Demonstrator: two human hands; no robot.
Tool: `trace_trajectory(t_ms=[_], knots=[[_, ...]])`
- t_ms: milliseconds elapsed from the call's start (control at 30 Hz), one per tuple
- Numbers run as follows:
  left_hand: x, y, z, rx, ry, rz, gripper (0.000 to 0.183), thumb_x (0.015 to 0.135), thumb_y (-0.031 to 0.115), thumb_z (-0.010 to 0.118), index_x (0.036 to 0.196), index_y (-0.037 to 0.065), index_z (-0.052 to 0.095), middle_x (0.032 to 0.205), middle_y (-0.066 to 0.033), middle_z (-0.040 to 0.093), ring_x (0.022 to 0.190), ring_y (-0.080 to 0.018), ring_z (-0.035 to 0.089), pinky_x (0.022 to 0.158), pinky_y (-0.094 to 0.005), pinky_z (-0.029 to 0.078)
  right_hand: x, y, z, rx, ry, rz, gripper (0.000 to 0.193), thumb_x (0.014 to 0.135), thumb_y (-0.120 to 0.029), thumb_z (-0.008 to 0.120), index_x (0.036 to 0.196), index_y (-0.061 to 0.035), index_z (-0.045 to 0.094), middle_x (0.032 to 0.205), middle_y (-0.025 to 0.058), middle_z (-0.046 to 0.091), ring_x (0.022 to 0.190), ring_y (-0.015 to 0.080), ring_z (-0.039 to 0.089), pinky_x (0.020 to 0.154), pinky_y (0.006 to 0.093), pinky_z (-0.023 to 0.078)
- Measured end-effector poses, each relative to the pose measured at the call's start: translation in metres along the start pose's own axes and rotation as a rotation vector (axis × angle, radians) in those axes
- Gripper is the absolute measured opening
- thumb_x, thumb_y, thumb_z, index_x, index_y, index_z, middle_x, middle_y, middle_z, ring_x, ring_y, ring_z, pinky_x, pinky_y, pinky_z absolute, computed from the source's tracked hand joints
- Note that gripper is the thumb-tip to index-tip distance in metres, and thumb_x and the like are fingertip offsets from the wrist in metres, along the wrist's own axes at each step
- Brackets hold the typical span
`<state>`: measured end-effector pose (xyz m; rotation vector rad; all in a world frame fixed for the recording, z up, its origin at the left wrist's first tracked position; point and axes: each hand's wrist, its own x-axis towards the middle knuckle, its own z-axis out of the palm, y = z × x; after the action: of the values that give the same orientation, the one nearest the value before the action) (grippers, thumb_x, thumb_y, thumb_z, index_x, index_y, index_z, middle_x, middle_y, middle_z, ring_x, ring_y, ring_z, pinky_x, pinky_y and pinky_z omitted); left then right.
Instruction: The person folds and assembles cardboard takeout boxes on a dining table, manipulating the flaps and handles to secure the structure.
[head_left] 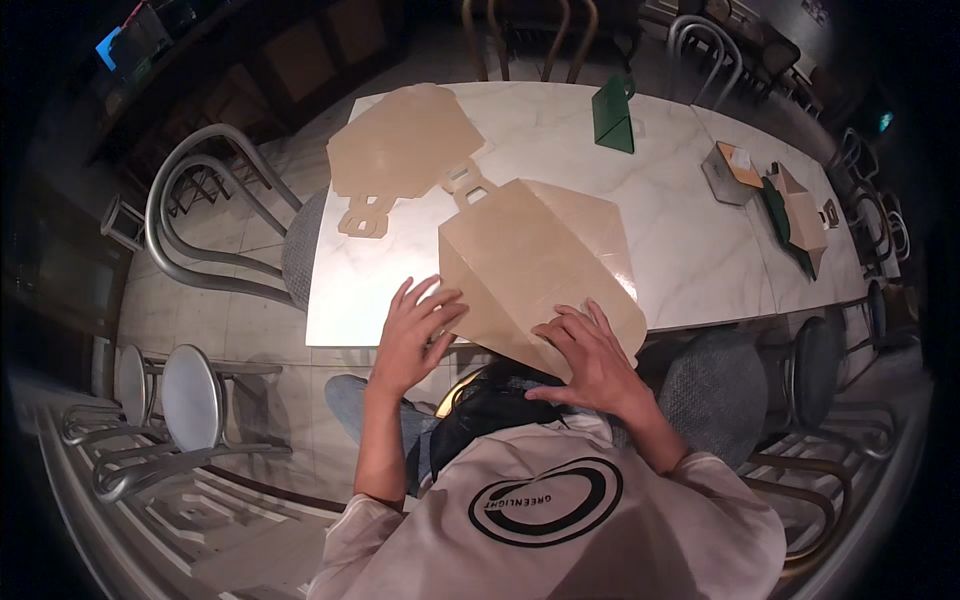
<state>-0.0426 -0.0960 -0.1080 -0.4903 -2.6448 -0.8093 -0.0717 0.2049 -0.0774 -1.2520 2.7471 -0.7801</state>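
A flat brown cardboard blank (530, 265) with creased panels and a cut-out handle lies before me, its near end reaching over the table's edge. My left hand (415, 330) is at its left edge, fingers apart, fingertips touching or just beside the card. Over the near right part rests my right hand (590, 355), its fingers spread and slightly bent on the surface, the thumb out to the left. Neither hand grips anything. Beyond my left hand lies a stack of similar brown blanks (405, 140), with several handle tabs (365, 215) sticking out toward me.
The white marbled table (690, 260) bears a folded green card stand (613, 117) at the back. A small box (732, 173) and a green-and-brown folded carton (795, 220) are at the right. Metal-framed chairs (215, 215) surround the table; a grey seat (715, 390) is near my right.
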Motion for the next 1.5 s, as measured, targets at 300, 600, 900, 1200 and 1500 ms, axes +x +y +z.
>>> trace_trajectory(t_ms=[300, 600, 900, 1200, 1500], knots=[[-0.026, 0.034, 0.017, -0.058, 0.073, 0.158, 0.043, 0.072, 0.002, 0.079, 0.113, 0.011, 0.072, 0.115, -0.0061, 0.069, 0.12, -0.0286, 0.061, 0.113, -0.0461, 0.041, -0.025, -0.003, 0.007, -0.028, 0.159, -0.066, 0.041, 0.077, 0.003, 0.065, 0.117, -0.0046, 0.069, 0.114, 0.0122, 0.067, 0.114, 0.0319, 0.06, 0.1, 0.0463, 0.042], [-0.01, 0.016, 0.04, 0.06, 0.231, 0.176, 0.021, 0.081, 0.003, 0.072, 0.101, 0.007, 0.071, 0.098, -0.0089, 0.065, 0.095, -0.0332, 0.058, 0.085, -0.0434, 0.046, -0.012, 0.068, 0.013, 0.049, 0.369, -0.102, 0.021, 0.081, -0.007, 0.062, 0.101, -0.0034, 0.065, 0.104, 0.0154, 0.065, 0.103, 0.0372, 0.06, 0.092, 0.0454, 0.044], [-0.002, 0.031, 0.061, 0.159, 0.293, -0.053, 0.015, 0.093, 0.017, 0.072, 0.102, 0.004, 0.071, 0.089, -0.0113, 0.065, 0.086, -0.0319, 0.058, 0.077, -0.0426, 0.042, 0.007, 0.087, 0.022, 0.105, 0.445, 0.078, 0.033, 0.099, -0.033, 0.064, 0.105, 0.0004, 0.065, 0.092, 0.0225, 0.067, 0.093, 0.0426, 0.064, 0.087, 0.0489, 0.048], [-0.04, 0.028, 0.028, -0.082, 0.279, -0.038, 0.024, 0.093, 0.011, 0.073, 0.116, 0.005, 0.071, 0.09, -0.0104, 0.07, 0.087, -0.0251, 0.063, 0.08, -0.0376, 0.048, -0.001, 0.089, 0.022, 0.199, 0.418, 0.106, 0.031, 0.101, -0.032, 0.062, 0.1, -0.0011, 0.066, 0.092, 0.0193, 0.068, 0.091, 0.0406, 0.064, 0.086, 0.047, 0.048], [0.009, 0.06, 0.069, 0.4, 0.269, -0.078, 0.057, 0.096, 0.022, 0.067, 0.146, 0.002, 0.05, 0.139, -0.0174, 0.058, 0.13, -0.0347, 0.052, 0.112, -0.0486, 0.038, 0.02, 0.07, 0.031, -0.127, 0.469, 0.118, 0.048, 0.095, -0.029, 0.069, 0.137, -0.0073, 0.059, 0.119, 0.0172, 0.063, 0.109, 0.0373, 0.059, 0.096, 0.0476, 0.045]])
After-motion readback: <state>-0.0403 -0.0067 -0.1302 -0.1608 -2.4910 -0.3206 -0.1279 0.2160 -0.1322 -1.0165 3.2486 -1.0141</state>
